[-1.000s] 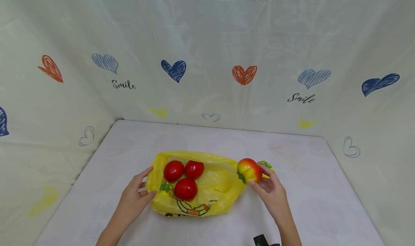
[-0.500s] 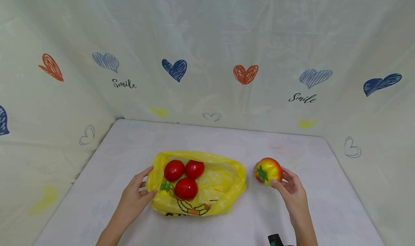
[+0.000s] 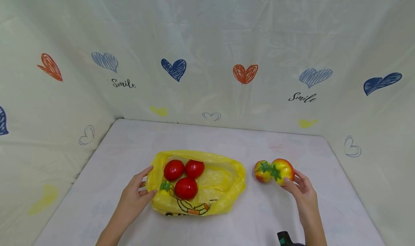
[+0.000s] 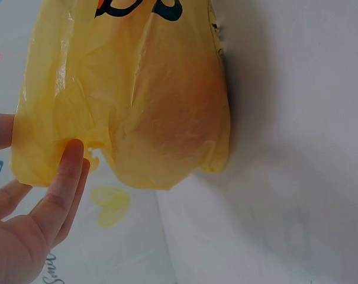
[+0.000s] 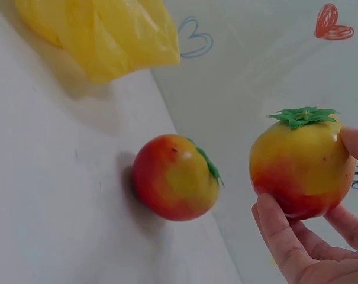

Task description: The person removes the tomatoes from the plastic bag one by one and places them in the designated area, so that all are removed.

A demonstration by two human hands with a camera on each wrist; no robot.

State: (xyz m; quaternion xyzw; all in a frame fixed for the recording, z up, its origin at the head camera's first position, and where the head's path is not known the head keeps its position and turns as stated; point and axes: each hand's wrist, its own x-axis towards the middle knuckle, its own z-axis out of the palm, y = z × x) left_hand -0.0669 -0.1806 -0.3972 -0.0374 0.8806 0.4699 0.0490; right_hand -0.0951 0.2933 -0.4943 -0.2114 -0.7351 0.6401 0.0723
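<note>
A yellow plastic bag [image 3: 220, 177] lies with its mouth spread wide on the table. My left hand [image 3: 137, 190] holds its left edge between thumb and fingers; the left wrist view shows fingertips against the thin film [image 4: 66, 118]. Inside the bag sit three glossy red round fruits [image 3: 186, 188] and one yellow fruit with a green leafy top [image 3: 166, 189]. Right of the bag, my right hand [image 3: 304, 193] grips a yellow-red tomato [image 5: 303, 165] with a green star-shaped top, thumb on one side and fingers below. Another such tomato [image 5: 176, 177] rests on the table beside it.
The pale table [image 3: 207, 138] ends at a curtain [image 3: 207, 33] printed with hearts and "Smile". A black device end [image 3: 283, 237] shows under the right wrist at the bottom edge of the head view.
My right hand has carried its tomato rightward, away from the bag, past the other tomato, which it covered half a second ago. The left hand and the bag have stayed in place.
</note>
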